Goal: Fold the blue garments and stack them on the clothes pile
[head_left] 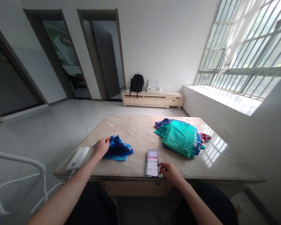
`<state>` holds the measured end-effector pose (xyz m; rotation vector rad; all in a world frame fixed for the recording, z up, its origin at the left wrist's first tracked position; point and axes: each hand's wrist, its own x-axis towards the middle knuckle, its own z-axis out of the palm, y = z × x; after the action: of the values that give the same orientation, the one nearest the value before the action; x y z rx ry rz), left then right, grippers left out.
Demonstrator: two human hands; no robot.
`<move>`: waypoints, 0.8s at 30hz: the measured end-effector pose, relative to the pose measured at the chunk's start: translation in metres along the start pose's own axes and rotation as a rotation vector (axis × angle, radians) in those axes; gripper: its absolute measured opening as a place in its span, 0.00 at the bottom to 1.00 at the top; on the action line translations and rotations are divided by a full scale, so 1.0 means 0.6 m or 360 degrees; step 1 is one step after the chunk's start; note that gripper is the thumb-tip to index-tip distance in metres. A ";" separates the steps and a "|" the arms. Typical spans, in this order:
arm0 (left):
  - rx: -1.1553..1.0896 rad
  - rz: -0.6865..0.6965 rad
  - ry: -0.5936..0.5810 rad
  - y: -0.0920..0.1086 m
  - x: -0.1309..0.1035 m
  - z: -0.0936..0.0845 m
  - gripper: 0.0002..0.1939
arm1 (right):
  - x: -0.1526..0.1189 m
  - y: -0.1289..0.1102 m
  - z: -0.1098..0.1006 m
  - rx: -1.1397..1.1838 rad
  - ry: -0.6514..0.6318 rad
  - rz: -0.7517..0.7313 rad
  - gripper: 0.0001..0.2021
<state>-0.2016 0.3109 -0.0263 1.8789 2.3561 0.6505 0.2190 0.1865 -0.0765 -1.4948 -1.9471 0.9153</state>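
At the left of the marble-look table, my left hand point(103, 145) is curled over the near-left part of a crumpled blue garment point(119, 150) with white lettering along its edge. Its fingertips are partly hidden in the cloth. My right hand point(170, 172) hovers at the right side of a phone point(152, 168) lying face up with its screen lit. The index finger reaches to the phone's edge, the other fingers are loosely bent, and nothing is held. Beyond the phone, to the right, lies a stack of garments with a green patterned one point(180, 137) on top.
A white power bank point(77, 158) with a cable lies on the table point(131, 125) at the left edge. A white tubular frame point(18, 157) stands at far left. Across the room, a low cabinet point(152, 100) bears a black backpack point(137, 82) and a white box point(153, 89).
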 end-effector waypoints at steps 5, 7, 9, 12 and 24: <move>-0.0029 0.0090 -0.0122 0.006 -0.015 0.004 0.12 | -0.009 -0.009 0.014 0.0010 0.0038 -0.0012 0.16; -0.0033 0.0125 -0.0230 0.006 -0.017 0.012 0.12 | -0.006 -0.002 0.016 0.0003 0.0074 0.0030 0.17; -0.0039 0.0176 -0.0368 0.005 -0.018 0.021 0.12 | -0.003 0.008 0.016 -0.0007 0.0107 0.0078 0.17; -0.0051 0.0279 -0.0575 0.001 -0.022 0.032 0.12 | 0.001 0.019 0.015 -0.0013 0.0133 0.0125 0.17; -0.0079 0.0610 -0.0830 -0.014 -0.024 0.044 0.10 | 0.004 0.028 0.019 0.0031 0.0104 0.0125 0.17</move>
<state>-0.1978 0.3035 -0.0562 2.1669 1.6691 0.1903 0.2202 0.1895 -0.0965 -1.5801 -1.8399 0.9045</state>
